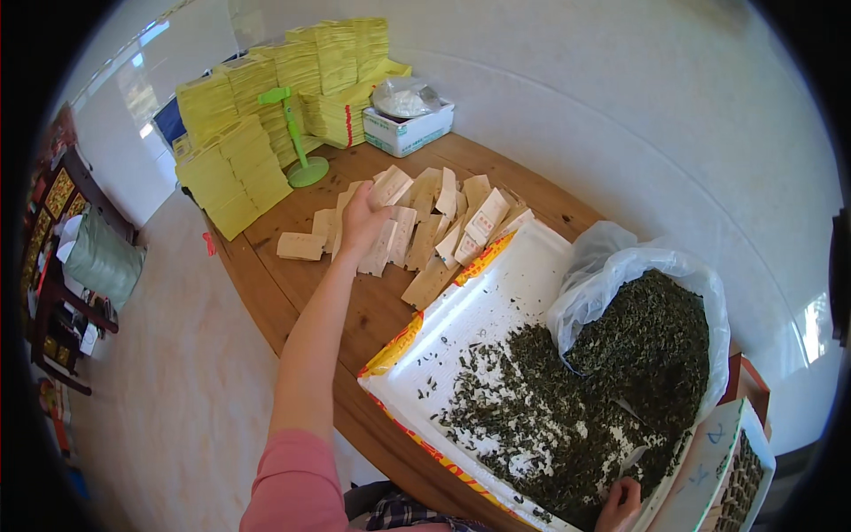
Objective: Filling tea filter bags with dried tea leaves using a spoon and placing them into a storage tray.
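Observation:
My left hand (362, 215) reaches far across the round wooden table (292, 293) and rests on a spread of small cream packets (430, 232); its fingers close around one packet at the pile's left side. My right hand (619, 505) shows only partly at the lower edge, lying in the loose dark green tea leaves (541, 417) heaped on a large white tray (496, 301). Whether it holds leaves is hidden. A clear plastic bag (656, 341) full of the same leaves lies open on the tray's right side.
Tall stacks of yellow flat packets (235, 146) stand at the table's far end, beside a green stand (297, 137) and a white box (409, 124). A white wall curves behind. Dark wooden furniture (53, 266) stands at the left. A box edge (727, 470) sits at lower right.

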Tool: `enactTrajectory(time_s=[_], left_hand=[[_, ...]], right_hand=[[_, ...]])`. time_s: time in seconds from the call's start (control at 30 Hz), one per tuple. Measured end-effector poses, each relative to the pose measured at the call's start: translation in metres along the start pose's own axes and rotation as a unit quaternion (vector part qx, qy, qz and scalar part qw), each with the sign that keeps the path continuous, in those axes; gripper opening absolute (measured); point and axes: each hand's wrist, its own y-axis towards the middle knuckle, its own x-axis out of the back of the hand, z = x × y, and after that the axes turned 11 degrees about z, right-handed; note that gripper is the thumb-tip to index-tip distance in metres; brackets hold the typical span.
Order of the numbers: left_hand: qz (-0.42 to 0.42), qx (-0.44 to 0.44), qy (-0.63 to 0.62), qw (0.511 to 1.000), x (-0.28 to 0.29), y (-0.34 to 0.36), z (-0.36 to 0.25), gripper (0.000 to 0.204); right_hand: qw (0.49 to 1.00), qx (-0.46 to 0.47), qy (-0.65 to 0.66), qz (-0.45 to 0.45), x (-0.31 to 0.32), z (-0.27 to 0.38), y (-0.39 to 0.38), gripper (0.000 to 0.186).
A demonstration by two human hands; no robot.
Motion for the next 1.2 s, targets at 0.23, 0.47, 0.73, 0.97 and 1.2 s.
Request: enactTrajectory(time_s=[0.23, 0.47, 0.73, 0.97, 1.2], left_hand=[[0.209, -0.067, -0.310, 0.925, -0.009, -0.097, -0.086, 0.083], [0.423, -0.147, -0.174, 0.877, -0.060, -0.195, -0.180, 0.067], [0.474, -0.256, -0.084, 0.838, -0.113, -0.260, -0.226, 0.065], [0.493, -0.296, -0.033, 0.817, -0.139, -0.288, -0.246, 0.071], [0.429, -0.361, -0.034, 0.827, -0.161, -0.293, -0.248, 0.066]], right_hand=[[0.994, -0.001, 0.098, -0.042, 0.003, 0.020, 0.011, 0.002], [0.961, 0.146, 0.235, -0.024, 0.032, 0.088, 0.032, 0.009], [0.935, 0.345, 0.034, -0.080, 0.060, 0.089, 0.025, 0.025], [0.935, 0.344, 0.077, -0.030, 0.037, 0.076, 0.012, 0.026], [0.945, 0.264, 0.193, -0.026, 0.037, 0.064, 0.018, 0.014]])
